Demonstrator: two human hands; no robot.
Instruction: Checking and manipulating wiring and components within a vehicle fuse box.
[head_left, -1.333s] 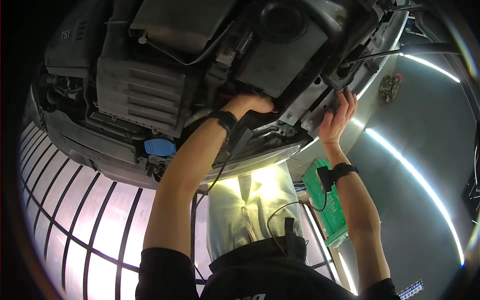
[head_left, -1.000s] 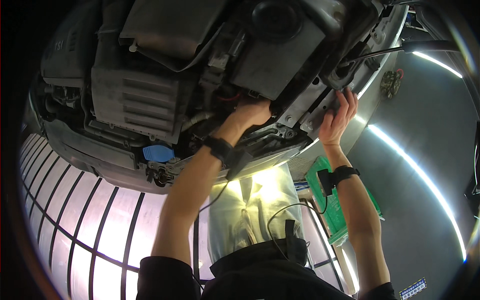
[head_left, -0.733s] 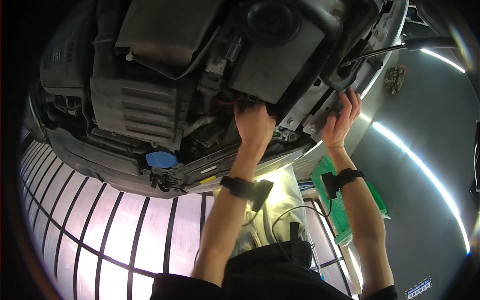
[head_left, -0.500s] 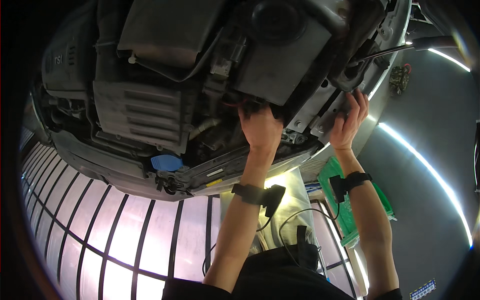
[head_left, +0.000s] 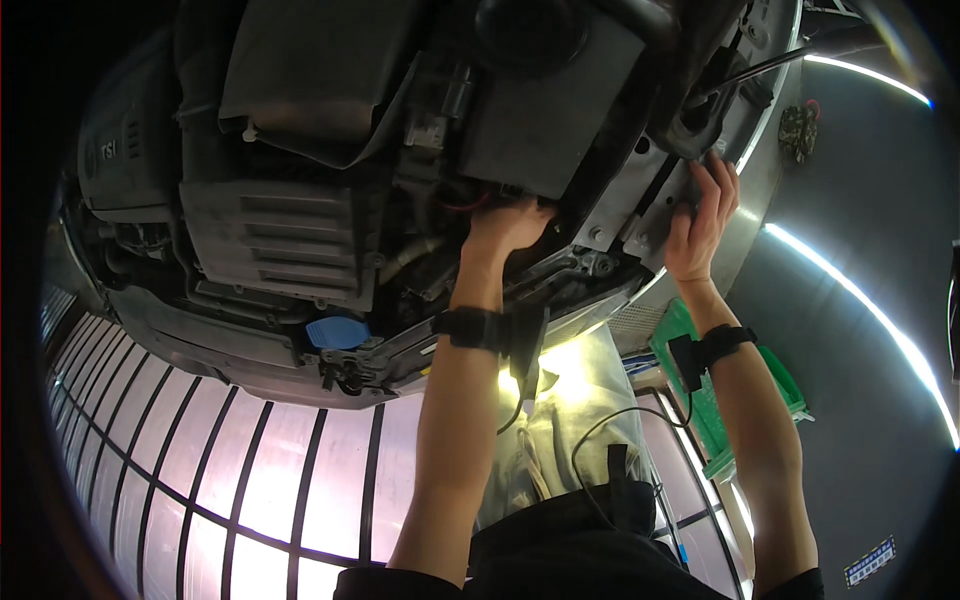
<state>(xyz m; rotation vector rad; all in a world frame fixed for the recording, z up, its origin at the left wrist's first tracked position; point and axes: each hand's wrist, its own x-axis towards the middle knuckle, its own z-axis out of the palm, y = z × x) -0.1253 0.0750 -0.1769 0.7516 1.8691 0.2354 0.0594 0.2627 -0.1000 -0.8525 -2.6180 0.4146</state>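
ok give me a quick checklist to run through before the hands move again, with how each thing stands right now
1. Right hand braced: ok, fingers against the metal body panel.
2. Left hand grip: cannot tell, fingertips hidden by the lower edge of the dark boxy cover.
3. Red wire secured: cannot tell, its ends are in shadow near the left hand.
4. Wrist straps around both wrists: ok.
5. Blue reservoir cap shut: looks ok, seated flat.
6. Support rod locked: cannot tell, its fixings are not clear.
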